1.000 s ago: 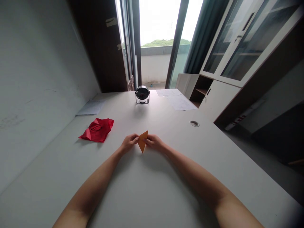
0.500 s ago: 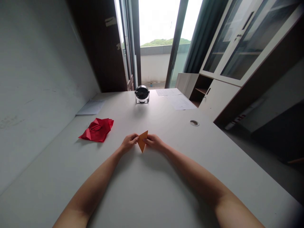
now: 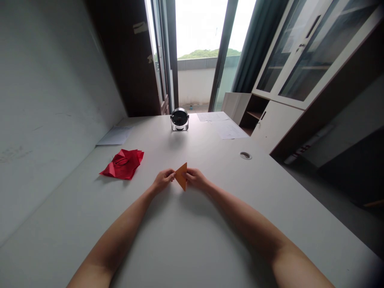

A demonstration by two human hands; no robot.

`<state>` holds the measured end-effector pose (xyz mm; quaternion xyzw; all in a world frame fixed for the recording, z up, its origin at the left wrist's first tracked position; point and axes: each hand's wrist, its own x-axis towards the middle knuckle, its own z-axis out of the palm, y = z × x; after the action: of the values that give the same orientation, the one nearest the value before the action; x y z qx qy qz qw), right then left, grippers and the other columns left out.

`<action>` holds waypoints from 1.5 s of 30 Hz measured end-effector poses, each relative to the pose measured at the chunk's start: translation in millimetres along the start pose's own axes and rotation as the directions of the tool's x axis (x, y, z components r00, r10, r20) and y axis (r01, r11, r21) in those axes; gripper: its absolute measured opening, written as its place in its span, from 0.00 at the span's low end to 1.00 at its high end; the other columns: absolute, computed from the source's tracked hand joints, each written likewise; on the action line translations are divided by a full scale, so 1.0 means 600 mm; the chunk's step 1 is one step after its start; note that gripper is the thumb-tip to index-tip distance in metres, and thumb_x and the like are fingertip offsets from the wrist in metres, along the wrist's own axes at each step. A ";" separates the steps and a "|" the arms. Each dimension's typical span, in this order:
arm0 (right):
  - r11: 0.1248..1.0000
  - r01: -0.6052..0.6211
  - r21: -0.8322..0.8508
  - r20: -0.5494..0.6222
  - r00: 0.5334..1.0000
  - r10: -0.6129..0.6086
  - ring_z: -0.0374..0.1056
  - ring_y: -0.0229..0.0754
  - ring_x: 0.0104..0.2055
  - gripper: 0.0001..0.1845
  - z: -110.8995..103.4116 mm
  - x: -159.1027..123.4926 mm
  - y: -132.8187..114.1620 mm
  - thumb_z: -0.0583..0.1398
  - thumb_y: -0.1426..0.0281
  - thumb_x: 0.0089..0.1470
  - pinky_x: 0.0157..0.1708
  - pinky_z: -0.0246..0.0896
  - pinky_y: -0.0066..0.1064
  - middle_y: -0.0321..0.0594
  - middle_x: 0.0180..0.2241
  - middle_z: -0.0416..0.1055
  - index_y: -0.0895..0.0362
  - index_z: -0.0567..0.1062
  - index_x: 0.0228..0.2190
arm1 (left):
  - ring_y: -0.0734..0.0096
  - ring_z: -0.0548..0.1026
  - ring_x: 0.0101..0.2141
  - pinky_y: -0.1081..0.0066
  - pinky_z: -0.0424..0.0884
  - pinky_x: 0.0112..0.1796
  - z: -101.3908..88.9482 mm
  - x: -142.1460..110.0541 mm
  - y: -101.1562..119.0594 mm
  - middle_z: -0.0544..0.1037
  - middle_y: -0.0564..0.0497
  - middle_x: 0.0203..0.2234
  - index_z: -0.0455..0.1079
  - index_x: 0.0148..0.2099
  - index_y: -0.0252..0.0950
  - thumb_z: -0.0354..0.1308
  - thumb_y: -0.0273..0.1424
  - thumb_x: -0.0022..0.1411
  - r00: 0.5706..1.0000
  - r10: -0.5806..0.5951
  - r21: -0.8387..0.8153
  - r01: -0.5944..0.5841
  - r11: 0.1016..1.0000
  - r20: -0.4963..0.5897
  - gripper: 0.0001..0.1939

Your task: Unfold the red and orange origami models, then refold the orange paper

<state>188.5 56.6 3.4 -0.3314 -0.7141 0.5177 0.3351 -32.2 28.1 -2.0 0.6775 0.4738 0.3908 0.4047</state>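
An orange paper folded into a triangle (image 3: 181, 176) stands between my two hands over the white table (image 3: 192, 240). My left hand (image 3: 163, 180) pinches its left edge with closed fingers. My right hand (image 3: 195, 178) pinches its right edge, fingers closed too. The paper's lower tip points down toward the table.
A pile of folded red paper (image 3: 123, 164) lies to the left. A small round black device on a metal stand (image 3: 179, 119) sits at the far end. White sheets (image 3: 228, 129) lie at the far right, another sheet (image 3: 115, 136) by the left wall. A cable hole (image 3: 245, 155) is in the table's right part.
The orange triangle has turned slightly and risen a little between my fingers. Both hands stay in nearly the same place.
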 end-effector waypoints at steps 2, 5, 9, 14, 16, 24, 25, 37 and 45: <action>0.998 0.005 0.055 -0.007 1.000 -0.005 0.64 0.39 0.29 0.20 0.001 0.002 0.003 0.58 0.56 0.56 0.30 0.56 0.28 0.39 0.29 0.72 0.61 0.76 0.35 | 0.72 0.70 0.26 0.73 0.64 0.31 0.000 0.001 -0.001 0.73 0.53 0.23 0.73 0.36 0.35 0.54 0.43 0.64 1.000 0.002 -0.013 -0.002 1.000 -0.001 0.17; 0.994 0.002 0.112 -0.035 0.999 0.002 0.65 0.39 0.30 0.19 0.000 0.004 0.007 0.59 0.56 0.55 0.32 0.58 0.29 0.39 0.30 0.73 0.60 0.76 0.37 | 0.72 0.70 0.26 0.73 0.64 0.31 0.001 0.001 0.000 0.73 0.52 0.23 0.73 0.35 0.35 0.55 0.44 0.64 1.000 -0.006 -0.016 0.005 1.000 -0.008 0.17; 0.995 -0.014 0.102 -0.061 0.998 0.020 0.66 0.40 0.32 0.19 -0.001 0.004 0.006 0.59 0.56 0.54 0.33 0.58 0.29 0.40 0.31 0.74 0.60 0.76 0.37 | 0.72 0.70 0.26 0.73 0.64 0.31 0.002 0.000 0.001 0.73 0.52 0.23 0.73 0.35 0.35 0.55 0.45 0.63 1.000 -0.016 -0.002 0.016 1.000 -0.017 0.17; 0.993 -0.022 0.119 -0.065 0.997 0.029 0.65 0.40 0.32 0.22 -0.001 0.004 0.006 0.60 0.53 0.53 0.32 0.58 0.29 0.40 0.31 0.73 0.60 0.76 0.37 | 0.72 0.70 0.26 0.73 0.64 0.31 0.001 -0.001 -0.001 0.73 0.53 0.23 0.73 0.35 0.35 0.55 0.43 0.64 1.000 -0.004 -0.026 0.004 1.000 -0.007 0.16; 0.984 -0.020 0.179 -0.054 0.998 0.030 0.64 0.39 0.30 0.23 -0.004 0.005 0.007 0.61 0.51 0.53 0.32 0.57 0.29 0.39 0.28 0.71 0.60 0.75 0.34 | 0.72 0.70 0.26 0.73 0.64 0.31 0.000 0.001 -0.002 0.72 0.53 0.23 0.72 0.35 0.35 0.55 0.43 0.64 1.000 -0.002 -0.059 0.002 0.998 0.000 0.16; 0.951 -0.029 0.308 0.016 1.000 0.025 0.62 0.37 0.28 0.24 -0.013 0.003 0.003 0.64 0.49 0.51 0.31 0.56 0.28 0.36 0.25 0.68 0.59 0.73 0.30 | 0.73 0.69 0.27 0.72 0.66 0.31 -0.003 0.005 -0.006 0.72 0.52 0.25 0.72 0.36 0.34 0.56 0.44 0.63 1.000 -0.027 -0.186 0.025 0.982 -0.013 0.17; 0.951 -0.028 0.307 0.025 0.999 0.021 0.62 0.37 0.28 0.24 -0.012 0.002 0.003 0.64 0.49 0.51 0.30 0.56 0.28 0.36 0.26 0.68 0.59 0.73 0.30 | 0.73 0.69 0.27 0.72 0.66 0.31 -0.003 0.005 -0.007 0.72 0.52 0.25 0.72 0.36 0.34 0.57 0.44 0.63 0.999 -0.030 -0.186 0.028 0.982 -0.011 0.17; 0.956 0.000 0.295 0.009 1.000 -0.003 0.59 0.36 0.27 0.26 -0.013 0.000 -0.001 0.63 0.48 0.53 0.29 0.52 0.27 0.35 0.24 0.66 0.59 0.71 0.27 | 0.73 0.69 0.28 0.72 0.66 0.32 -0.005 0.006 -0.006 0.73 0.52 0.26 0.74 0.38 0.32 0.59 0.42 0.63 0.999 -0.034 -0.216 0.036 0.976 0.010 0.16; 0.941 -0.065 0.332 0.042 0.998 0.054 0.59 0.35 0.26 0.24 -0.010 -0.002 -0.001 0.64 0.49 0.52 0.28 0.51 0.27 0.35 0.26 0.67 0.59 0.73 0.30 | 0.72 0.71 0.28 0.71 0.67 0.32 0.003 0.006 -0.012 0.75 0.50 0.25 0.76 0.42 0.31 0.60 0.39 0.62 1.000 -0.012 -0.265 0.011 0.964 -0.001 0.15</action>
<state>193.7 58.6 5.2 -0.2829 -0.6111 0.6462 0.3590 -31.9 33.0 -8.6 0.6141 0.4218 0.4492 0.4932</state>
